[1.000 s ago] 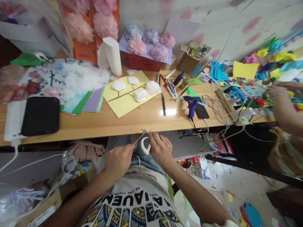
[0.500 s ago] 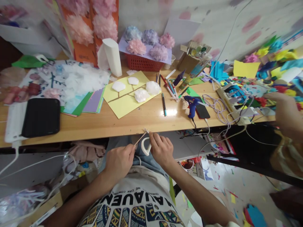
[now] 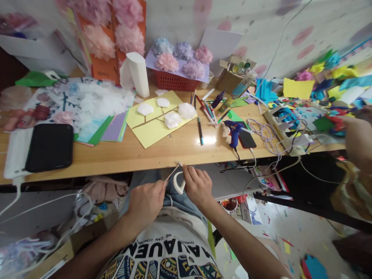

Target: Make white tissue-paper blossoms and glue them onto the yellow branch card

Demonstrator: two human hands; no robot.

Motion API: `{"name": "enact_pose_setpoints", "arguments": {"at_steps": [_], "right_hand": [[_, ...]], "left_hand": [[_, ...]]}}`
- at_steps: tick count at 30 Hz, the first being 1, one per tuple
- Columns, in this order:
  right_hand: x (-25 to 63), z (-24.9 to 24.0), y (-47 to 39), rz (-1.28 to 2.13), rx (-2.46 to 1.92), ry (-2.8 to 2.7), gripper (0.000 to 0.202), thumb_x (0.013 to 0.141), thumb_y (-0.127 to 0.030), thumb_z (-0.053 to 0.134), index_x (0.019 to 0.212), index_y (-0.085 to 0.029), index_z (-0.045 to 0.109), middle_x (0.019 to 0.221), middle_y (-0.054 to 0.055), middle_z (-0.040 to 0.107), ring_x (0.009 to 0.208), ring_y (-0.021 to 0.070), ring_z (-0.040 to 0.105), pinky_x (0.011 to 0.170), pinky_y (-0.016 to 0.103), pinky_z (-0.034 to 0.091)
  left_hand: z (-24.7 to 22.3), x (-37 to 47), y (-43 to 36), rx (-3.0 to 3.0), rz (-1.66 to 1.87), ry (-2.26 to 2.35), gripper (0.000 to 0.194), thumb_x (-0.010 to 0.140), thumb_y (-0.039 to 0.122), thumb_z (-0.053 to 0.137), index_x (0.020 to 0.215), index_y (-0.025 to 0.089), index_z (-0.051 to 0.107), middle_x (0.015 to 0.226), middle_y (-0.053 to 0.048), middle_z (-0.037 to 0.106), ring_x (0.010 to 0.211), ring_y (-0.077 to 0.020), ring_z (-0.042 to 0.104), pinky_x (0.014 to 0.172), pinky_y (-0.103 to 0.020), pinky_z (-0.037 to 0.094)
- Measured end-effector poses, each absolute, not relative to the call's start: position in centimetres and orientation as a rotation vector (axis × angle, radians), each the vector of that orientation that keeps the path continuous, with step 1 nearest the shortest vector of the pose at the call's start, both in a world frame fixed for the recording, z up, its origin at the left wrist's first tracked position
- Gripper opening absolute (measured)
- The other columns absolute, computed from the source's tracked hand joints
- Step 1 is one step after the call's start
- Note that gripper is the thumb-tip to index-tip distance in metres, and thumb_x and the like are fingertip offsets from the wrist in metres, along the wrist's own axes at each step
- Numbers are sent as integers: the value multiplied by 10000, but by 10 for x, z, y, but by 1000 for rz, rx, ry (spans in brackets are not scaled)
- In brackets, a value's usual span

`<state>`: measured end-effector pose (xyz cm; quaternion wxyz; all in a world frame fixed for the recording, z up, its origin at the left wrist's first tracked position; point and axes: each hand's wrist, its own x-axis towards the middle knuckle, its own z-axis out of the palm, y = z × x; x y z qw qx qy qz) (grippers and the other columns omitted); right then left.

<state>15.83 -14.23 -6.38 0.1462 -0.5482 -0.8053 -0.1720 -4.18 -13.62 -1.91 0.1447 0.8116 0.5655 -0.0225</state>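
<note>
Just past the table's front edge, my left hand (image 3: 147, 201) pinches a thin brown strip (image 3: 172, 173) that slants up to the right; I cannot make out its material. Closed around a pair of white-handled scissors (image 3: 178, 183) is my right hand (image 3: 198, 184), with one handle loop sticking out on its left. The small blades meet the strip's far end, and whether they are apart is hard to see. Beyond my hands lies a yellow sheet (image 3: 151, 133) with a brown branch, two flat white shapes and two fluffy white tufts.
A blue glue gun (image 3: 233, 133) and a phone (image 3: 247, 139) lie at right, near tangled cables and a power strip (image 3: 279, 131). Pens and a teal marker (image 3: 200, 131) lie centrally. A black tablet-like device (image 3: 50, 147) is at left. Another person's hand (image 3: 359, 135) is far right.
My hands keep nearly the same pose on the strip and scissors. The other person's hand has shifted right, and the view has tilted slightly.
</note>
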Motion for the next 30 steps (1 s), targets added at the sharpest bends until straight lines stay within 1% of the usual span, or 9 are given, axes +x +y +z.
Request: {"name": "enact_pose_setpoints", "arguments": {"at_steps": [3, 6, 13, 16, 21, 26, 30], "right_hand": [[158, -64, -142, -492, -1615, -2344, 284, 955, -124, 497, 1209, -117, 624, 914, 70, 688, 755, 196, 495, 642, 368, 293], [156, -62, -142, -478, -1656, -2352, 265, 943, -118, 508, 1170, -137, 643, 915, 69, 687, 744, 195, 491, 647, 364, 298], [151, -58, -142, -431, -1756, -2322, 258, 911, -120, 546, 1147, -151, 647, 929, 63, 692, 716, 189, 492, 646, 361, 295], [150, -58, -142, -443, -1759, -2314, 260, 917, -127, 541, 1153, -153, 646, 923, 62, 698, 716, 190, 495, 656, 358, 296], [150, -59, -141, -452, -1760, -2317, 251, 920, -138, 544, 1150, -153, 644, 929, 56, 699, 722, 193, 494, 647, 364, 287], [151, -57, -141, -422, -1788, -2339, 256, 917, -138, 544, 1155, -154, 638, 949, 63, 692, 727, 194, 490, 649, 365, 294], [151, -57, -141, -427, -1786, -2344, 253, 924, -145, 544, 1158, -151, 640, 957, 63, 694, 735, 201, 496, 649, 370, 303]], "left_hand": [[-20, -43, -136, 2352, -28, 1625, 438, 1036, 338, 386, 794, 200, 724, 706, -78, 751, 659, -223, 713, 522, -295, 284], [-22, -44, -136, 2370, 2, 1616, 436, 1035, 329, 386, 783, 193, 714, 681, -80, 739, 642, -218, 705, 519, -289, 281], [-28, -45, -139, 2375, 56, 1587, 412, 1028, 294, 392, 772, 187, 698, 678, -83, 729, 663, -218, 693, 540, -287, 272], [-28, -49, -135, 2282, 77, 1574, 417, 1022, 311, 399, 767, 185, 703, 683, -82, 730, 636, -211, 674, 549, -290, 271], [-28, -54, -127, 2139, 163, 1518, 470, 1029, 360, 374, 748, 186, 708, 645, -55, 707, 590, -172, 628, 556, -270, 298], [-30, -49, -137, 2401, 155, 1557, 457, 1036, 314, 363, 760, 180, 701, 661, -81, 715, 642, -203, 659, 562, -294, 286], [-30, -50, -137, 2480, 178, 1497, 448, 1039, 302, 362, 766, 183, 695, 644, -79, 705, 645, -200, 663, 570, -293, 303]]}}
